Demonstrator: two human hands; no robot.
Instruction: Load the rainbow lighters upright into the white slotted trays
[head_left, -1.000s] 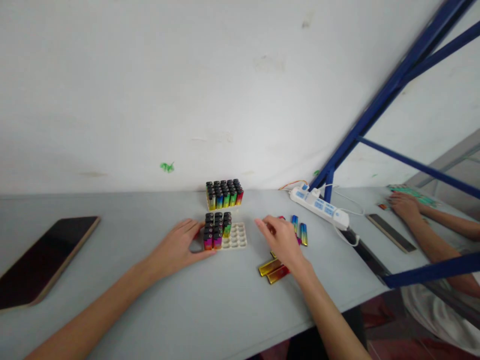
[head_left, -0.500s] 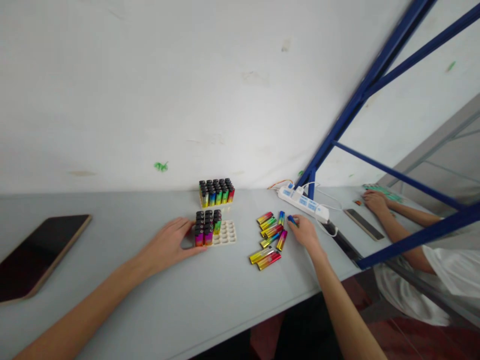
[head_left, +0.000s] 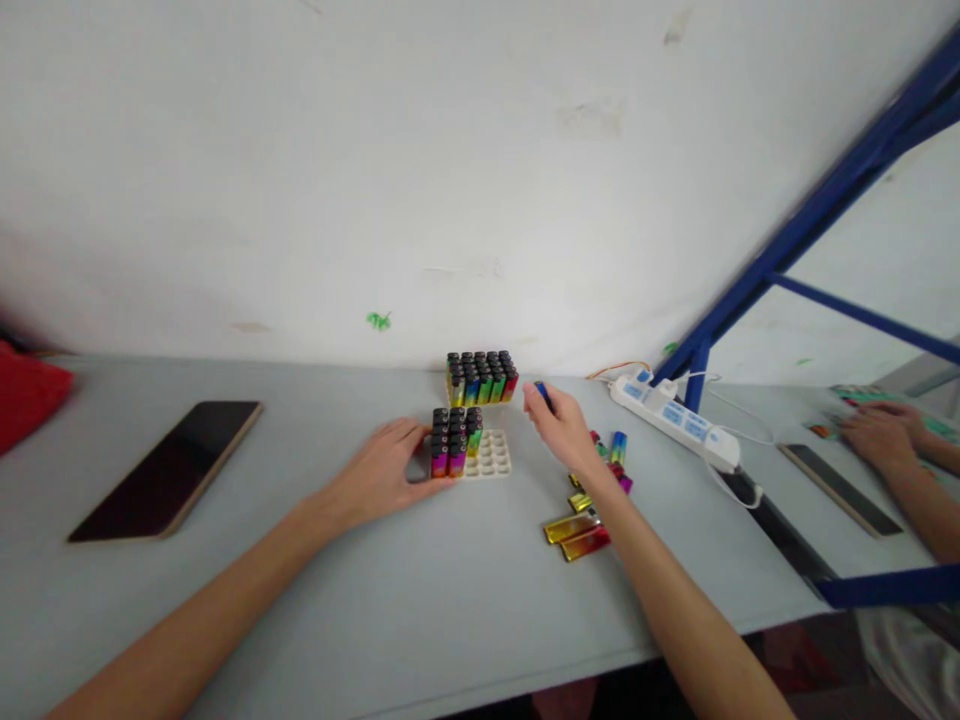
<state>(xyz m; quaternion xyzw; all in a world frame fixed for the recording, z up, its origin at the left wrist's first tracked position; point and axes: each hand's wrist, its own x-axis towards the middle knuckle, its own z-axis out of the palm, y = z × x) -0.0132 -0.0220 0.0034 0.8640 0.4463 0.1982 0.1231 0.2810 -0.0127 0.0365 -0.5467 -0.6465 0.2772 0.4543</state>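
My left hand (head_left: 386, 465) is curved round the left side of a white tray (head_left: 495, 464), its thumb along the front edge. Upright lighters (head_left: 448, 442) with black tops and rainbow-coloured bodies fill the left part of this tray; round holes show in its right part. My right hand (head_left: 564, 430) is closed round a blue lighter (head_left: 543, 394), held to the right of the tray. Beneath and beside my right forearm lie loose shiny lighters (head_left: 576, 533), some hidden by the arm. Behind the tray, near the wall, stands a second tray full of lighters (head_left: 484, 378).
A dark flat tablet-like slab (head_left: 169, 468) lies on the left, with a red item (head_left: 30, 390) beyond it. To the right are a white power strip (head_left: 675, 420) with cables and a blue metal frame (head_left: 757, 285). Past the frame, another person's hands (head_left: 889, 435) rest on the table.
My right hand has moved left from the loose lighters towards the tray, carrying the blue lighter. My left hand stays at the tray. The camera view has turned left.
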